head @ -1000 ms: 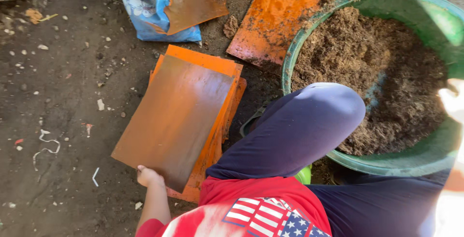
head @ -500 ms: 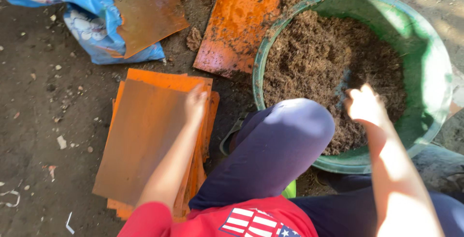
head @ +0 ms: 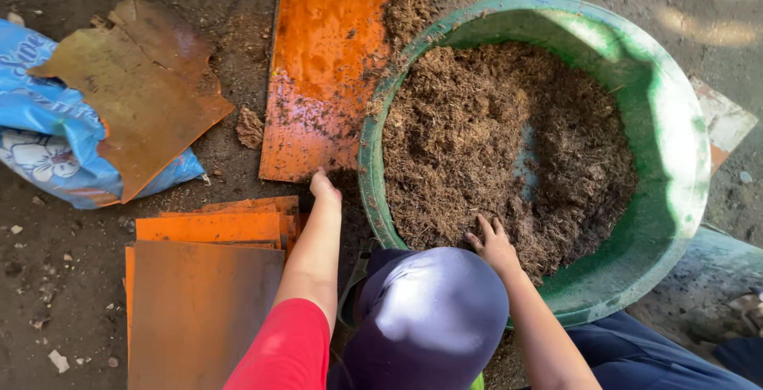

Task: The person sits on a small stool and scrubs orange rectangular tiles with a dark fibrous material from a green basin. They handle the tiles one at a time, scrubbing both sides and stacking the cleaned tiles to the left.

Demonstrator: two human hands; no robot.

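Head view: left hand [head: 324, 189] at near edge of flat orange rectangular board [head: 324, 80] on dirt floor, fingers on its lower rim, can't tell if gripping. Board's long axis runs straight away from hand. Right hand [head: 494, 244] open, spread on brown fibrous mulch [head: 493, 135] in round green plastic tub [head: 675, 120], further off from board.

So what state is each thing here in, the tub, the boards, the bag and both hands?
Green tub: partly filled with brown fibre.
Orange board: flat on the ground, dirt-speckled.
Board stack: piled flat.
Blue bag: lying under a worn brown sheet.
Left hand: touching the orange board's edge.
Right hand: fingers spread, on the fibre.
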